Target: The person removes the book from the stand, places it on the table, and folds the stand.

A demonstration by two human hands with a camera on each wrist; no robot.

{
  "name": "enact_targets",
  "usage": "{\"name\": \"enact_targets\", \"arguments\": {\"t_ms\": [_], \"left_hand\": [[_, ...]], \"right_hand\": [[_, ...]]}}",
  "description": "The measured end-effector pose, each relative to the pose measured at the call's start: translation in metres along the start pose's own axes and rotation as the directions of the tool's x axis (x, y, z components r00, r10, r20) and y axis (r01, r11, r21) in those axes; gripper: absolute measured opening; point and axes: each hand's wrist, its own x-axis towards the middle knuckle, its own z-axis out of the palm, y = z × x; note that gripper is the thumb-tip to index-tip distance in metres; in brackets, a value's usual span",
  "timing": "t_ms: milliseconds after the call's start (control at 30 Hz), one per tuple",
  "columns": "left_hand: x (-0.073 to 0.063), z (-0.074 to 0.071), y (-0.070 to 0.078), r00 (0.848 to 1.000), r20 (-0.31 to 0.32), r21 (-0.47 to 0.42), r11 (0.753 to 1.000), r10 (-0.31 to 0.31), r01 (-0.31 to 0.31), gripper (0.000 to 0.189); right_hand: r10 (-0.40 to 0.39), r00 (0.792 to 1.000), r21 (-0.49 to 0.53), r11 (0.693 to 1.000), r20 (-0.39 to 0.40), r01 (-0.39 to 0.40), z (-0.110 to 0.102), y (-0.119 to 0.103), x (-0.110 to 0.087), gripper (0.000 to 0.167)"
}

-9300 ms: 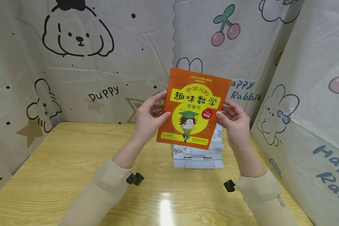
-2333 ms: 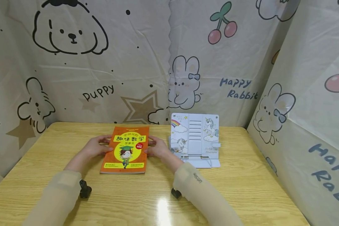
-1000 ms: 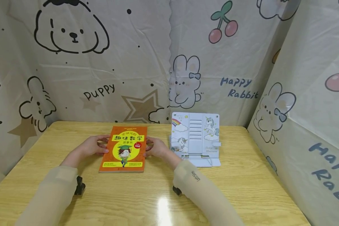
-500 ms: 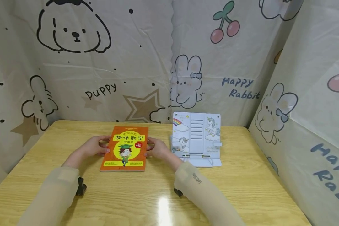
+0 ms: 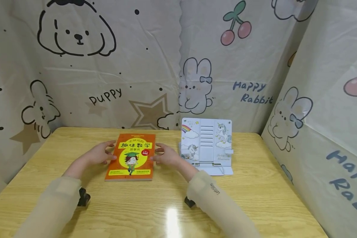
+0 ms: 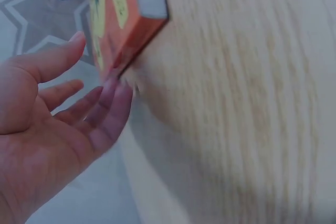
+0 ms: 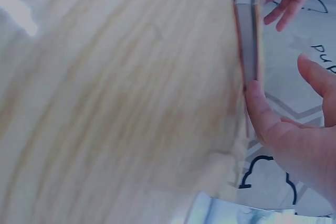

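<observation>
An orange paperback book (image 5: pixel 130 162) with a yellow title and a cartoon graduate lies flat on the wooden table, left of centre. My left hand (image 5: pixel 96 153) is at its left edge; in the left wrist view the fingertips (image 6: pixel 122 90) touch the spine side and the thumb stands off the cover. On the opposite side is my right hand (image 5: pixel 168 156). The right wrist view has a fingertip (image 7: pixel 254 88) against the book's page edge, with the thumb raised away. Neither hand grips the book.
A white unicorn-print book stand (image 5: pixel 206 152) stands upright right of the book, just beyond my right hand. Cartoon-printed cloth (image 5: pixel 154 39) walls the table's back and sides. The tabletop (image 5: pixel 131 211) stretches in front, with a bright light reflection.
Earlier both hands held the book up before the stand; it now lies on the table to the left. Over the last half second my hands have loosened slightly while the book stays put.
</observation>
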Motion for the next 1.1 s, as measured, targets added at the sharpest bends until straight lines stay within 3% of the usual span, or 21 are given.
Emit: {"name": "enact_targets", "arguments": {"t_ms": [167, 333, 467, 633, 1100], "left_hand": [[-0.005, -0.003, 0.007, 0.997, -0.06, 0.106, 0.994, 0.045, -0.038, 0.071], [-0.01, -0.003, 0.019, 0.99, -0.108, 0.136, 0.988, 0.088, -0.072, 0.064], [-0.016, -0.002, 0.029, 0.984, -0.139, 0.135, 0.986, 0.113, -0.094, 0.06], [-0.023, 0.002, 0.04, 0.978, -0.18, 0.103, 0.991, 0.103, -0.086, 0.059], [-0.042, 0.014, 0.071, 0.934, -0.319, 0.084, 0.986, 0.164, -0.144, 0.05]], "right_hand": [[-0.041, 0.999, -0.007, 0.999, 0.029, 0.041, -0.004, -0.01, -0.01, 0.075], [-0.067, 0.997, -0.042, 0.997, 0.039, 0.068, -0.011, -0.019, -0.019, 0.072], [-0.084, 0.996, -0.093, 0.992, 0.038, 0.087, -0.017, -0.025, -0.025, 0.069], [-0.105, 0.994, -0.193, 0.975, 0.019, 0.107, -0.026, -0.035, -0.036, 0.067], [-0.188, 0.98, -0.215, 0.962, -0.059, 0.171, -0.062, -0.049, -0.068, 0.059]]}}
